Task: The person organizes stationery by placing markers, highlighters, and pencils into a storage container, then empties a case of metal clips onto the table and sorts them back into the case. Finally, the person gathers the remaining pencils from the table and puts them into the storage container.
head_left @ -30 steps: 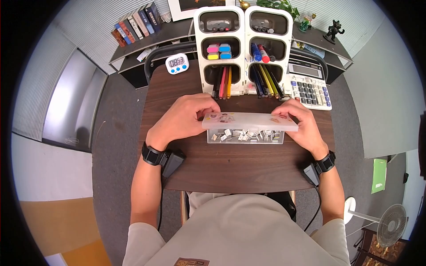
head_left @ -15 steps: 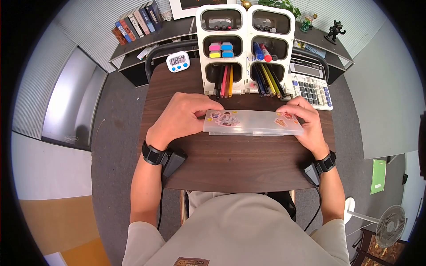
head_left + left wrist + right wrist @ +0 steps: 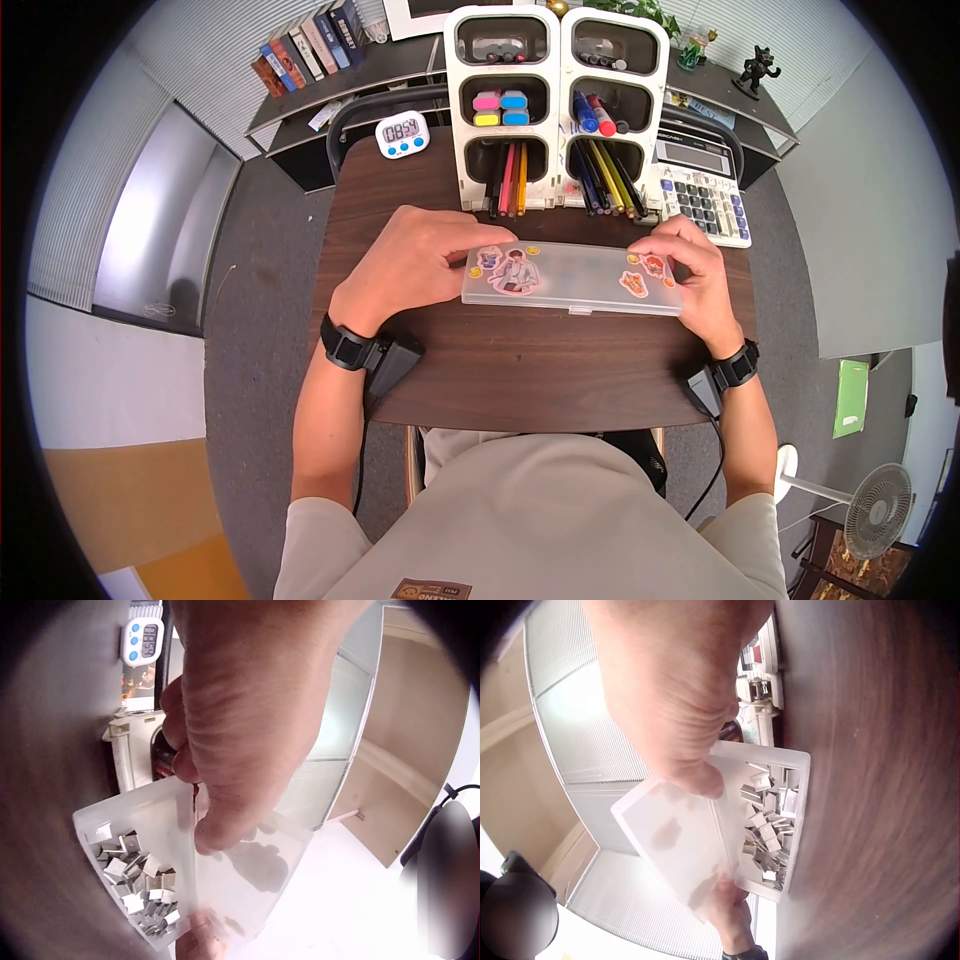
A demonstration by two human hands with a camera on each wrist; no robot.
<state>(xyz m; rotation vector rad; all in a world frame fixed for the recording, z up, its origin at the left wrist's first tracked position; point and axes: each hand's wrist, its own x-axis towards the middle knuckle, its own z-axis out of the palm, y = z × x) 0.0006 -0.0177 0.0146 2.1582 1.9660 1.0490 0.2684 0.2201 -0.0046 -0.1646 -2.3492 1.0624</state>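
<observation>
A long frosted plastic pencil case with cartoon stickers lies across the table before me. From the head view its lid covers the box, with the latch tab at the near edge. Both wrist views show the lid tilted up, and small silver folded-metal pieces inside the case. My left hand holds the left end, thumb along the lid and fingers bent behind it. At the other end, my right hand pinches the right corner between thumb and fingers.
Behind the case stands a white desk organizer with markers, highlighters and pencils. A white timer is at the back left, a calculator at the back right. The wooden table's near edge faces my body.
The lid has swung down toward me, hiding the metal pieces from the head view. Both hands have stayed at the case's ends, shifting only slightly.
</observation>
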